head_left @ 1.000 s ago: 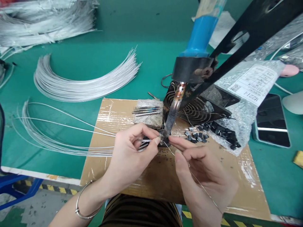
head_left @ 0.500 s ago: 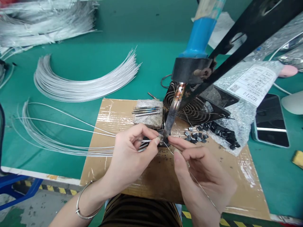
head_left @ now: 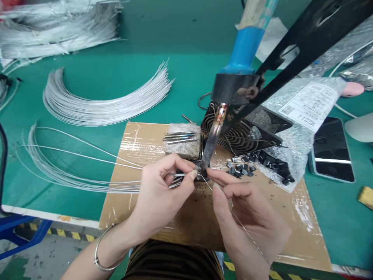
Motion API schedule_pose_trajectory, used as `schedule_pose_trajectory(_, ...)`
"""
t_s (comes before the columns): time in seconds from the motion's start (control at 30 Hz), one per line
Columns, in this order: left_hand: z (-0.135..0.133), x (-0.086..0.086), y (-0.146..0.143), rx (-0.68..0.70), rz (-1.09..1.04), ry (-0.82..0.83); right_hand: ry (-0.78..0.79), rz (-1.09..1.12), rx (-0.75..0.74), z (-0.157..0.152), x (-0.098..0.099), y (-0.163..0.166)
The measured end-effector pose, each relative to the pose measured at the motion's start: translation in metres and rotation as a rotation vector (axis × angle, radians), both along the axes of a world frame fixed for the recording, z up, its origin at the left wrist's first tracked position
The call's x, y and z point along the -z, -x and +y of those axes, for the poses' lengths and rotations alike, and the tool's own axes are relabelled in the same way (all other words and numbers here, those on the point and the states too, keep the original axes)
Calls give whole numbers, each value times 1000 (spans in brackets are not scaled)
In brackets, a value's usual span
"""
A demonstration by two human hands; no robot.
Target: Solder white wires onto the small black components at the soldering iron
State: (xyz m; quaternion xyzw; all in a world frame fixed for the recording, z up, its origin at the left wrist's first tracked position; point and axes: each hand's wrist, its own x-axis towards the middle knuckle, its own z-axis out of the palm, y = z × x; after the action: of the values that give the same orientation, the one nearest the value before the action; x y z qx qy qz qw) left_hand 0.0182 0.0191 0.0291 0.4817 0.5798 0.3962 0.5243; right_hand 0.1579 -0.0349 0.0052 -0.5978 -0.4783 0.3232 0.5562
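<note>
My left hand (head_left: 166, 190) pinches a thin cable between thumb and forefinger, its end just under the tip of a soldering iron (head_left: 210, 149). In my right hand (head_left: 250, 217) a fine strand of solder wire (head_left: 246, 229) runs between thumb and fingers, its tip reaching the iron. The small part at the iron's tip is mostly hidden by my fingertips. The iron's blue handle (head_left: 241, 48) is clamped in a black metal stand (head_left: 285, 54). More pale cables (head_left: 116, 188) curve away to the left, passing behind my left hand.
Brown cardboard (head_left: 140, 140) lies on the green table. A wrapped block (head_left: 182, 146) bears several metal rods. A black fan (head_left: 241, 136), small black connectors (head_left: 275, 167), a bubble-wrap bag (head_left: 300, 147) and a phone (head_left: 332, 149) are at right. A cable bundle (head_left: 110, 111) lies behind.
Both hands keep nearly the same pose at the iron's tip. The view has shifted very slightly; otherwise nothing has visibly moved.
</note>
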Motion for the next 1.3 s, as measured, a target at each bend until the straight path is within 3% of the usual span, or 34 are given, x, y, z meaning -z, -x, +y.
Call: schedule_pose_trajectory(1.3,1,-2,-3,-9,6,5,-19,-45,44,1,0,4)
